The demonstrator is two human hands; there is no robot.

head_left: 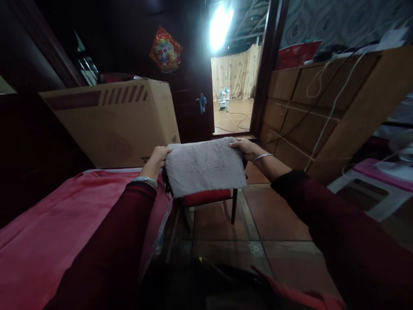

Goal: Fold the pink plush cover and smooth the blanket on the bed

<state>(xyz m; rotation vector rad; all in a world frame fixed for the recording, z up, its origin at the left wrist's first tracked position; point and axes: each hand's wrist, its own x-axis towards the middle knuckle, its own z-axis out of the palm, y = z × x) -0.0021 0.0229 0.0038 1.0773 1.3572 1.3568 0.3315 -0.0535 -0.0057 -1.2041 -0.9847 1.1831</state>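
A light grey, fluffy towel-like cloth [206,167] is stretched between my two hands, its top edge nearly level. My left hand [158,157] pinches its upper left corner, the thumb on the near side. At the upper right corner, my right hand [248,148] grips it in the same way. The cloth hangs in front of a chair with a red seat [206,197] and dark legs, hiding most of the chair's back. Whether the cloth rests on the backrest I cannot tell.
A pink-covered bed [80,202] lies at left, with a large cardboard box [119,120] behind it. Wooden drawers [309,107] with hanging cables stand at right, near a pink-topped white stool [383,176]. Beyond the doorway is a fan [223,98]. Brown tiles [274,211] cover the floor.
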